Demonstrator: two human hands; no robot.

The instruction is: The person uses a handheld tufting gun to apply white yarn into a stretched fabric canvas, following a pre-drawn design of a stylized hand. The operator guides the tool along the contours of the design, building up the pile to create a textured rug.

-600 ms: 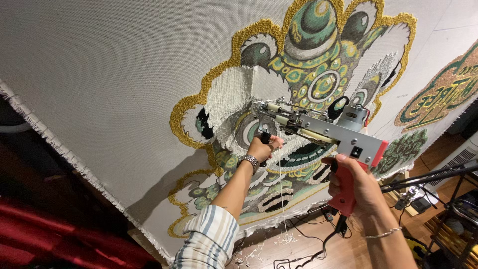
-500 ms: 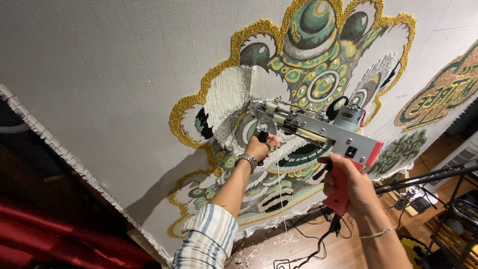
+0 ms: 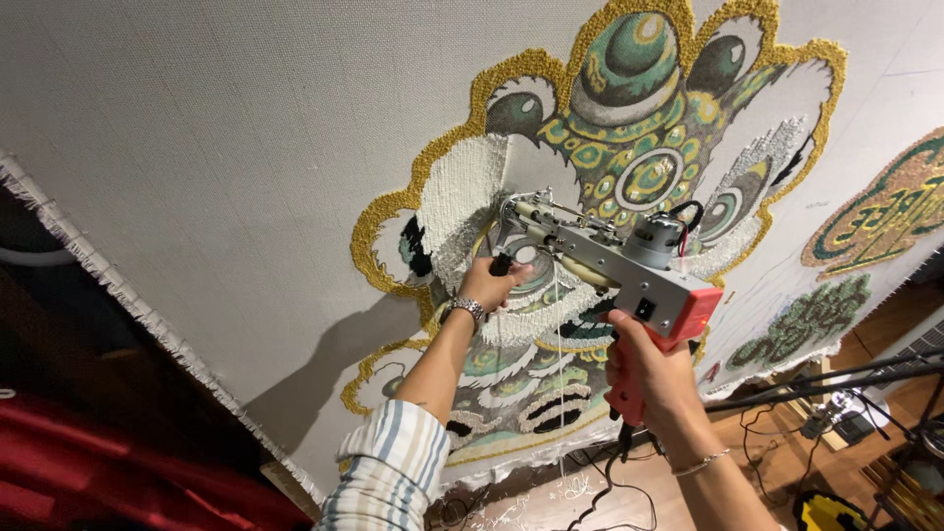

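A grey and red tufting gun (image 3: 629, 270) is pressed against a stretched grey cloth (image 3: 216, 138) with a tufted pattern (image 3: 629, 128) in gold, green and white. My left hand (image 3: 492, 285), with a metal watch on the wrist, grips the gun's black front handle near the needle. My right hand (image 3: 649, 379), with a thin bracelet, is closed around the red rear grip. The gun's tip touches the white tufted patch (image 3: 472, 197) at the pattern's left side. A white yarn strand hangs below the gun.
A second gold and green tufted piece (image 3: 875, 216) sits at the right on the cloth. The cloth's frayed edge (image 3: 118, 295) runs down the left. Black stand rods (image 3: 836, 379), cables and yarn scraps lie on the wooden floor at lower right. Red fabric (image 3: 98, 462) is at lower left.
The gun and both hands have shifted slightly to the left and a little up along the white patch. Both grips stay the same.
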